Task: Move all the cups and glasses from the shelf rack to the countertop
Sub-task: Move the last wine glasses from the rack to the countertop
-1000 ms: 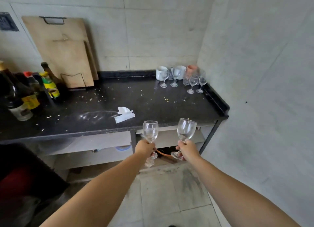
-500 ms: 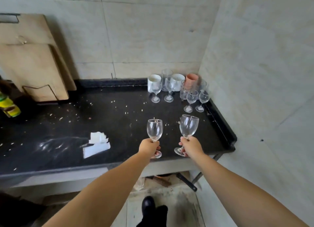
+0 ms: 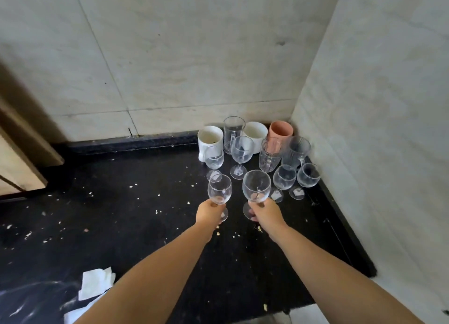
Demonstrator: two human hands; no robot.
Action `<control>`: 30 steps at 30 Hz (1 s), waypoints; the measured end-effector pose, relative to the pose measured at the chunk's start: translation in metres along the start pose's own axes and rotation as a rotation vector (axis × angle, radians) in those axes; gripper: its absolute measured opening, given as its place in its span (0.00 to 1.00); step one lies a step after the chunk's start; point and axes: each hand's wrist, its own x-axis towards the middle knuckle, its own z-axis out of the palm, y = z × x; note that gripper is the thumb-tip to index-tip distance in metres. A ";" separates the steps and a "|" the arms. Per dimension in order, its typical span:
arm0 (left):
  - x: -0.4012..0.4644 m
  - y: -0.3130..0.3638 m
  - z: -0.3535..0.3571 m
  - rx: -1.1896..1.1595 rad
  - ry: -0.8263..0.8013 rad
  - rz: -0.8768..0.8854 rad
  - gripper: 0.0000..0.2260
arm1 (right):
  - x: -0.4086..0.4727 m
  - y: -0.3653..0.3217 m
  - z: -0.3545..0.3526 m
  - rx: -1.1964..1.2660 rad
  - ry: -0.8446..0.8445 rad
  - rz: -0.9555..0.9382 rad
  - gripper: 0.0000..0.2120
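Left hand point(image 3: 209, 213) clamped on 1 wine glass point(image 3: 219, 189) stem, right hand point(image 3: 266, 213) on another wine glass point(image 3: 256, 185) — both upright over the black countertop point(image 3: 145, 226), near the corner's cluster of cups and glasses point(image 3: 257, 148)

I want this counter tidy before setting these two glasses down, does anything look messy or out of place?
Yes. Pale crumbs are scattered across the black countertop, and crumpled white paper lies near its front edge. The cups and glasses in the corner stand upright; none looks broken or spilled.
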 end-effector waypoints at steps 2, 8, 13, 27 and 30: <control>0.019 0.003 0.005 -0.030 0.024 0.002 0.06 | 0.024 0.000 0.006 0.031 -0.011 0.014 0.11; 0.044 0.005 0.015 -0.003 0.067 0.037 0.09 | 0.062 0.002 0.022 0.045 -0.028 -0.021 0.06; 0.053 0.003 0.022 -0.009 0.065 0.058 0.09 | 0.076 0.008 0.028 0.059 -0.032 -0.014 0.03; 0.061 -0.001 0.025 0.017 0.081 0.053 0.07 | 0.085 0.015 0.025 0.057 -0.061 0.039 0.07; 0.060 -0.002 0.026 0.032 0.086 0.039 0.05 | 0.083 0.018 0.023 0.066 -0.083 0.054 0.04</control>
